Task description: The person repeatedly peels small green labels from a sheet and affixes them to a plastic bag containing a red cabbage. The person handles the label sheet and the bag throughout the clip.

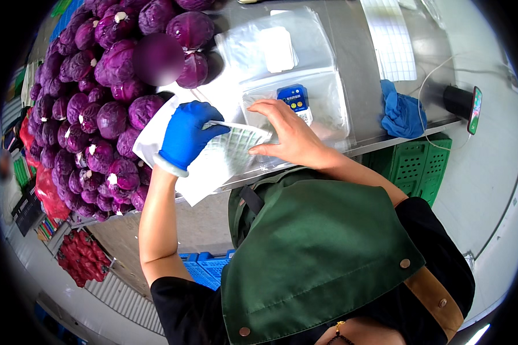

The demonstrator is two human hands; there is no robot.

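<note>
My left hand (189,137), in a blue glove, pinches the edge of a sheet of small labels (239,145) with a green and white grid print. The sheet curls up over white paper (197,185) on the metal table. Bare, my right hand (296,137) is at the sheet's right end, thumb and fingers apart; whether its fingertips touch the sheet I cannot tell. Beneath and beyond that hand lie clear plastic bags (335,118), the near one bearing a blue and white label (293,96). A blank white label (277,49) shows on the farther bags.
Many purple cabbages (111,119) are piled on the left. A blue cloth (402,112) lies near the table's right edge, beside a white cable and a phone (475,110) on a black holder. Gridded sheets (390,43) lie far right; a green crate (411,167) stands below.
</note>
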